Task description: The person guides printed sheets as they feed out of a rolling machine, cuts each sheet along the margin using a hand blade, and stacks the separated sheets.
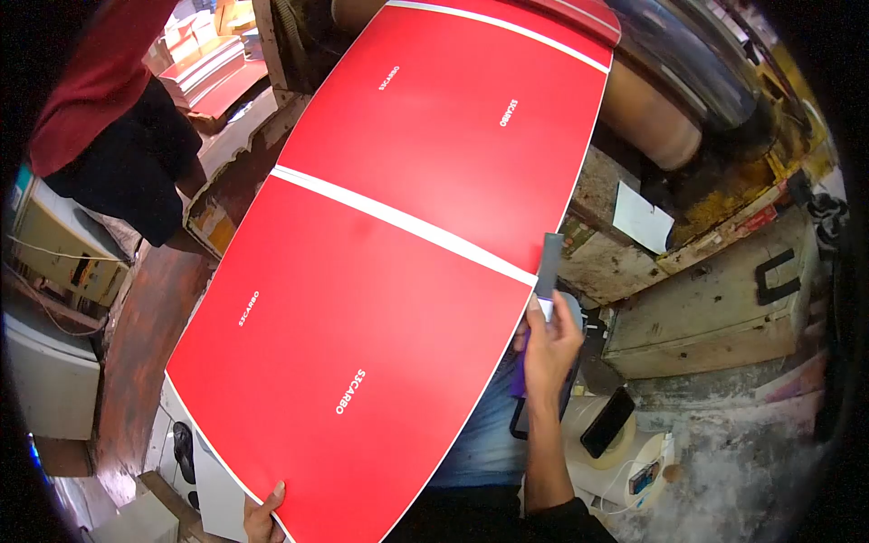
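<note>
Head view: hands (554, 348) at red sheet (335, 281) edges, grey strip (549, 258) alongside.

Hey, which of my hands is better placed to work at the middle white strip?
Probably your right hand: it holds the flat grey tool beside the right end of the middle white strip. Your left hand grips the red sheet at its lower edge, well away.

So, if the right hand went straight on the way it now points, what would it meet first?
Probably the red sheet, just past the white stripe, with the flat grey tool in the right hand getting there first. One view leaves depth unclear, so it might pass over or under.
</note>
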{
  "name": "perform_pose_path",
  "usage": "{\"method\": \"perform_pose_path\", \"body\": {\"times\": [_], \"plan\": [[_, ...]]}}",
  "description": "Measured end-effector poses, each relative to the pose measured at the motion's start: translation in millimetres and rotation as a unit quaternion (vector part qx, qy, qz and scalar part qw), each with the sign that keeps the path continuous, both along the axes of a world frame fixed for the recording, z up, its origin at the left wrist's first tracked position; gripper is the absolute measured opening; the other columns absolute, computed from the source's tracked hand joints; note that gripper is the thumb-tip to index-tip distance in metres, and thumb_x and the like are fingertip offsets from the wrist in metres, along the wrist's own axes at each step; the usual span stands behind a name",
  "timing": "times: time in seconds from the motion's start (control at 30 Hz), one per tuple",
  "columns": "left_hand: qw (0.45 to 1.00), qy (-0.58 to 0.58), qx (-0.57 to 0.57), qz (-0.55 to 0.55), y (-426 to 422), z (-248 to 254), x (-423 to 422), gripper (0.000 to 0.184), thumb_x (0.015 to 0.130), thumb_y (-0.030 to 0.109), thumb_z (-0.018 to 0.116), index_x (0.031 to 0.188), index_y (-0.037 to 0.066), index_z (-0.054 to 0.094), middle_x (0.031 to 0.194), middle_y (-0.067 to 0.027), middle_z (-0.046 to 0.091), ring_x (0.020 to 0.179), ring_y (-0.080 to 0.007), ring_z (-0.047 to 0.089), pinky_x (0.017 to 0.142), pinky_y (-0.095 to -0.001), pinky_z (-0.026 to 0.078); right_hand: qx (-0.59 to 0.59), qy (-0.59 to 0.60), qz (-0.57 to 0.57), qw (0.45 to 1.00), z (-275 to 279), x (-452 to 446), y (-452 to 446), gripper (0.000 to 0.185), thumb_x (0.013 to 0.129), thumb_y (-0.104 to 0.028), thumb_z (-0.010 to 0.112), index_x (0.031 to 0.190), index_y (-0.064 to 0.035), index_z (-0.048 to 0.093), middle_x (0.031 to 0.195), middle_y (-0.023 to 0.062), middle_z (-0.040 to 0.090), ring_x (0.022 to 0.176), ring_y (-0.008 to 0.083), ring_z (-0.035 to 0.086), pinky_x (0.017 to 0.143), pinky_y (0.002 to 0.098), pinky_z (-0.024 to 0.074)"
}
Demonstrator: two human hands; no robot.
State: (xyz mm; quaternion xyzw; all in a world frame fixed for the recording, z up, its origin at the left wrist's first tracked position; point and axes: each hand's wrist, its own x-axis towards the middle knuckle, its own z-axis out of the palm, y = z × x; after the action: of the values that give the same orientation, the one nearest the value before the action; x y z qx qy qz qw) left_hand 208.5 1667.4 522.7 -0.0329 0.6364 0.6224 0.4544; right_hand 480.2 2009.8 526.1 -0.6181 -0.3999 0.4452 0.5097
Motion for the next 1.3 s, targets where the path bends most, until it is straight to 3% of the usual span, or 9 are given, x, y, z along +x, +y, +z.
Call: {"method": "perform_pose_path", "body": {"times": [0.07,0.2,0.33,0.57,0.77,0.83,0.93,1.07,1.3], "plan": [[1.000,0.007,0.021,-0.004,-1.7,0.3,2.3,0.070,0.083,-0.002,0.059,0.144,0.001,0.026,0.130,-0.0234,0.050,0.115,-0.0374,0.056,0.095,-0.0521,0.050,0.215,-0.394,0.067,0.891,9.3,24.2,2.5,0.043,0.086,0.002,0.054,0.128,-0.0056,0.056,0.104,0.0129,0.060,0.085,0.0243,0.060,0.064,0.0309,0.0512],[1.000,0.006,0.005,-0.003,7.1,16.0,9.7,0.071,0.082,-0.003,0.061,0.144,0.002,0.027,0.130,-0.0222,0.050,0.117,-0.0368,0.055,0.096,-0.0507,0.050,0.266,-0.543,0.172,0.777,30.6,42.4,43.7,0.058,0.077,0.004,0.056,0.133,-0.0131,0.052,0.117,0.0142,0.052,0.093,0.0312,0.058,0.063,0.0312,0.0530],[0.999,-0.001,-0.038,0.000,16.2,20.3,7.7,0.072,0.081,-0.003,0.064,0.144,0.003,0.028,0.128,-0.0211,0.052,0.117,-0.0354,0.055,0.097,-0.0482,0.050,0.465,-0.586,0.361,0.557,-14.5,65.7,127.7,0.055,0.074,-0.003,0.061,0.128,-0.0119,0.058,0.113,0.0082,0.058,0.088,0.0260,0.058,0.060,0.0313,0.0533],[0.984,0.071,-0.158,-0.051,-17.9,-35.6,-14.0,0.071,0.083,0.001,0.070,0.142,0.007,0.032,0.123,-0.0127,0.057,0.100,-0.0226,0.063,0.076,-0.0341,0.057,0.402,-0.351,0.449,0.717,-3.7,56.5,153.2,0.055,0.049,0.000,0.064,0.103,-0.0078,0.072,0.087,0.0066,0.065,0.075,0.0260,0.057,0.063,0.0363,0.0509],[0.975,0.103,-0.197,-0.003,-91.3,-52.6,-63.5,0.068,0.084,0.007,0.072,0.141,0.009,0.035,0.123,-0.0111,0.060,0.087,-0.0181,0.066,0.054,-0.0249,0.053,0.399,-0.296,0.383,0.779,17.3,57.0,135.7,0.050,0.050,0.000,0.064,0.099,-0.0057,0.075,0.079,0.0087,0.065,0.070,0.0251,0.057,0.066,0.0352,0.0471],[0.976,0.082,-0.191,0.061,-78.0,-27.5,-50.3,0.069,0.082,-0.002,0.070,0.140,0.000,0.033,0.132,-0.0217,0.051,0.112,-0.0296,0.059,0.090,-0.0407,0.056,0.391,-0.283,0.368,0.795,18.0,47.3,121.9,0.049,0.050,0.000,0.065,0.098,-0.0053,0.075,0.079,0.0090,0.066,0.069,0.0243,0.057,0.065,0.0340,0.0465],[0.958,0.096,-0.271,-0.011,15.5,-25.9,-54.3,0.066,0.081,-0.002,0.071,0.137,-0.002,0.037,0.129,-0.0188,0.053,0.112,-0.0269,0.059,0.094,-0.0363,0.054,0.388,-0.262,0.342,0.814,18.1,37.3,112.2,0.041,0.056,0.002,0.069,0.095,-0.0051,0.076,0.079,0.0087,0.068,0.068,0.0220,0.057,0.063,0.0316,0.0450],[0.998,0.053,0.010,-0.034,128.3,-98.6,-76.2,0.050,0.083,-0.001,0.071,0.128,-0.005,0.049,0.125,-0.0152,0.058,0.110,-0.0231,0.060,0.095,-0.0359,0.052,0.338,-0.267,0.276,0.859,36.2,27.5,90.1,0.030,0.063,0.005,0.076,0.091,-0.0061,0.076,0.074,0.0067,0.068,0.067,0.0205,0.058,0.065,0.0306,0.0448],[0.972,0.229,0.011,0.054,308.8,-296.2,-107.7,0.054,0.084,0.007,0.073,0.130,-0.002,0.047,0.126,-0.0149,0.058,0.109,-0.0311,0.060,0.094,-0.0442,0.052,0.328,-0.287,0.301,0.848,23.7,27.2,56.0,0.035,0.059,-0.009,0.075,0.094,-0.0083,0.077,0.075,0.0066,0.068,0.068,0.0214,0.059,0.068,0.0317,0.0462]]}}
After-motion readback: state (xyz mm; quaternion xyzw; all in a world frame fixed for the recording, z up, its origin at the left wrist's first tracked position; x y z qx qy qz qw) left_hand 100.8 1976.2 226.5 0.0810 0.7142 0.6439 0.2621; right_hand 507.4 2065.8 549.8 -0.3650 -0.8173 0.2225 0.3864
